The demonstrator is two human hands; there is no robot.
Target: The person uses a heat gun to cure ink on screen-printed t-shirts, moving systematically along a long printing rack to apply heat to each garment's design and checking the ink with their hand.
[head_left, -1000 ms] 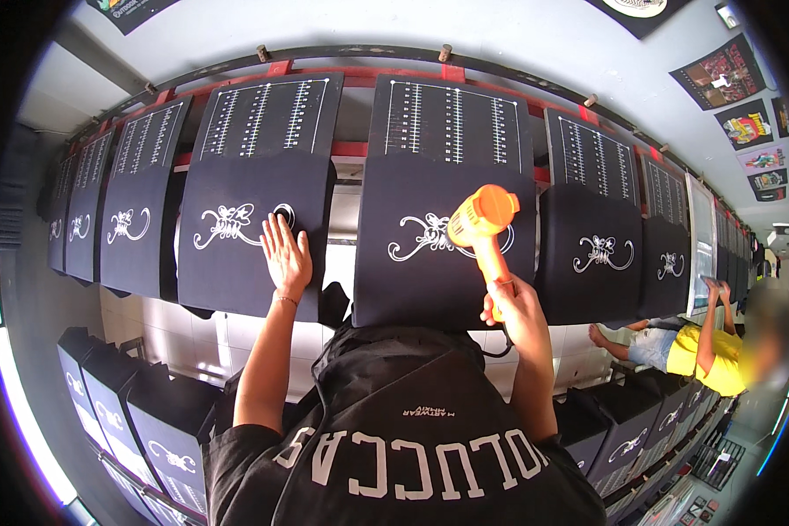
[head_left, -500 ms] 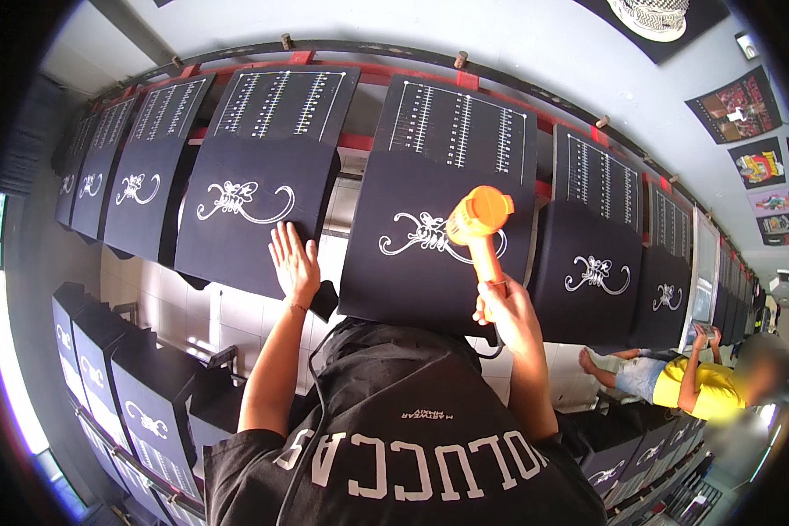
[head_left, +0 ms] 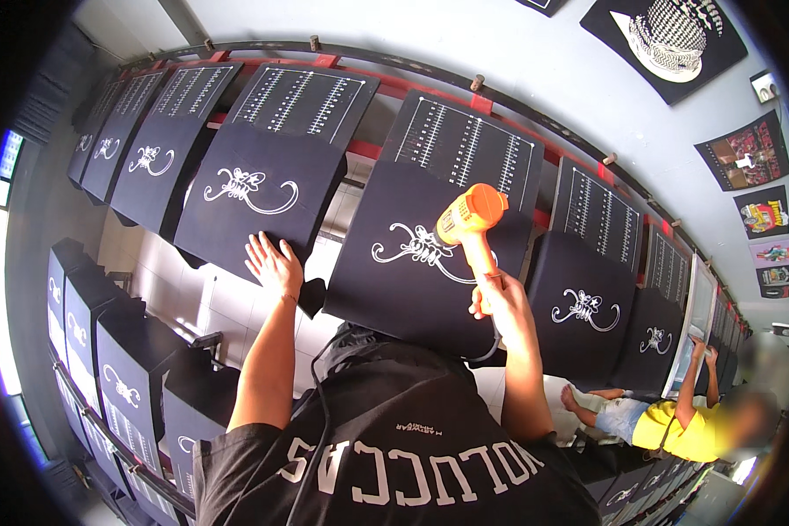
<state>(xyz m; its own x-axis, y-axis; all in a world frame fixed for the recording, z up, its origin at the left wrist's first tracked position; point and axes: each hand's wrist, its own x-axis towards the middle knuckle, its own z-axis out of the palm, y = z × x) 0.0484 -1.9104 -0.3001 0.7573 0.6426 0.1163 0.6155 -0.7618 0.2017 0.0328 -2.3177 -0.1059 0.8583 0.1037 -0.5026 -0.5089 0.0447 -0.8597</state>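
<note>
My right hand (head_left: pixel 501 301) is wrapped round the handle of an orange hair dryer (head_left: pixel 477 216). The dryer is above a black fabric piece (head_left: pixel 368 279) with a white curling line design, and its head covers part of that print. My left hand (head_left: pixel 275 266) lies with fingers spread near the close right corner of another black fabric piece (head_left: pixel 237 230) on the board to the left. The same white print (head_left: pixel 247 190) shows beyond my fingertips. Each fabric piece rests on a sloping black board with white ruler-like marks (head_left: pixel 469 140).
More boards with printed black fabric (head_left: pixel 583 289) continue along the row on both sides. Behind me on the left runs a second row (head_left: pixel 123 373). A red and black rail (head_left: pixel 394 79) borders the far side. At the right, a person in yellow (head_left: pixel 688 430) holds a pale frame (head_left: pixel 688 324).
My view has tilted and shifted a little. My left hand has slid slightly left and nearer along the fabric, its fingers spreading wider. The dryer remains over the print, its head turned slightly.
</note>
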